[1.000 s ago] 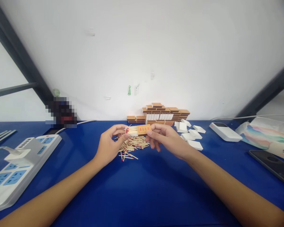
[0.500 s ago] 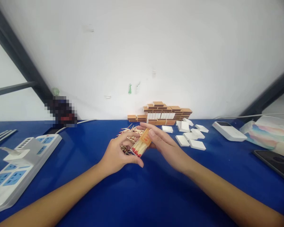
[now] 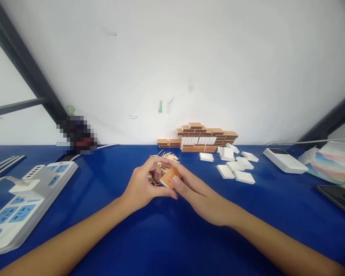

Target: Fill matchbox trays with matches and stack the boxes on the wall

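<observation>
Between my hands is a small matchbox (image 3: 171,177) with an orange-brown top and red print. Its white side faces down and left, and no match heads show at its end. My right hand (image 3: 201,193) grips it, thumb pressed on the printed top and fingers behind it. My left hand (image 3: 142,184) curls around the box's left side, its thumb stretched beneath the lower end; its contact with the box is partly hidden. Just behind the hands lies a heap of loose matches (image 3: 169,156), partly covered by my left fingers.
Stacked matchboxes (image 3: 199,148) stand against the wall. Several white trays (image 3: 244,177) lie right of the hands on the blue table (image 3: 161,241). A power strip (image 3: 46,191) is at left; a white device (image 3: 284,161), a tissue pack (image 3: 327,163) and a phone (image 3: 337,197) are at right.
The matchbox was partly open with red match heads showing; now its tray is slid in and the heads are out of sight. My right hand has moved slightly down and left.
</observation>
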Available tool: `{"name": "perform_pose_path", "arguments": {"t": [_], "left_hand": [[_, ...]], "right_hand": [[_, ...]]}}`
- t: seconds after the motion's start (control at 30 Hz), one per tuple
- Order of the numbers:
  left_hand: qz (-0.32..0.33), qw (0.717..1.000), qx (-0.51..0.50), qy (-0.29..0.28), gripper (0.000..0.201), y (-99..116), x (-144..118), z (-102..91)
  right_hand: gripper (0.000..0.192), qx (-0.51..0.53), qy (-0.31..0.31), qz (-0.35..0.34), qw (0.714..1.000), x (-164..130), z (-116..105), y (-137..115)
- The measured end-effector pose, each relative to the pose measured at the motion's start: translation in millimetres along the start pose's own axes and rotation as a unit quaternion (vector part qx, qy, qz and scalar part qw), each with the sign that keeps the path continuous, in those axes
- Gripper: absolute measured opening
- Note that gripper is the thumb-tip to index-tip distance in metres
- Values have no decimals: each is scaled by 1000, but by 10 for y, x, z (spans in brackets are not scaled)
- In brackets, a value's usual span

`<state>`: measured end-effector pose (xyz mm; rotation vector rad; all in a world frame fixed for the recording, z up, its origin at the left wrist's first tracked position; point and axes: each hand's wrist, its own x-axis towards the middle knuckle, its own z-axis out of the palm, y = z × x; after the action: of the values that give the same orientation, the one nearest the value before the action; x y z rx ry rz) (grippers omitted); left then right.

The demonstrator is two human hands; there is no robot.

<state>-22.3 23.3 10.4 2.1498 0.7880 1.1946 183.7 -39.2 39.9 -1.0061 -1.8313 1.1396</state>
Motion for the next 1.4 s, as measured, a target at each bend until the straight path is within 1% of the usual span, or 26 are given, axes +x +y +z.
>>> {"name": "perform_pose_path", "arguments": {"t": [0.1,0.13,0.17,0.2,0.23,0.27,0.3,0.37,0.4,0.43,0.5,0.57,0.67,0.77,0.9,1.03,1.13,1.23,1.33,1.4], "left_hand": [[48,996,69,18,43,-43,13,-9],[66,992,100,25,39,-61,20,-22],[79,988,126,32,40,-81,33,-42],[79,986,144,36,42,-106,51,-69],[64,986,152,39,41,-138,77,-103],[34,986,154,47,39,-178,114,-143],[-6,987,154,54,36,-229,164,-189],[-80,981,163,67,30,-363,303,-290],[-99,977,177,74,29,-443,391,-338],[-102,973,194,70,30,-527,488,-380],[-93,971,213,57,31,-692,697,-429],[-85,972,211,60,31,-830,898,-416],[-74,974,207,54,30,-950,1138,-283],[-63,973,220,41,32,-986,1290,-87],[-62,969,240,18,29,-979,1405,132],[-72,960,269,18,31,-935,1474,257],[-77,953,291,19,29,-849,1505,247],[-85,943,321,37,26,-747,1490,111],[-134,923,355,69,29,-701,1421,-69],[-171,912,366,68,31,-713,1368,-138]], "right_hand": [[69,28,39,34,998,63,-18,105],[71,28,43,44,998,85,-33,145],[72,16,50,48,997,107,-55,186],[71,-14,65,47,997,128,-83,227],[70,-61,89,35,994,150,-118,268],[66,-127,126,16,984,173,-160,306],[63,-205,159,-1,966,195,-207,340],[57,-336,200,-30,920,238,-309,391],[55,-382,211,-39,899,257,-359,405],[53,-415,219,-45,882,271,-405,413],[52,-458,232,-47,857,291,-476,410],[51,-489,240,-44,838,299,-509,394],[47,-516,229,-39,825,306,-499,371],[45,-538,189,-16,821,315,-465,357],[46,-558,141,16,817,314,-443,317],[51,-559,111,15,822,292,-439,256],[55,-555,102,15,825,282,-436,230],[56,-556,100,16,825,285,-433,231],[58,-565,94,13,820,289,-426,245],[58,-570,85,13,817,288,-415,252]]}}
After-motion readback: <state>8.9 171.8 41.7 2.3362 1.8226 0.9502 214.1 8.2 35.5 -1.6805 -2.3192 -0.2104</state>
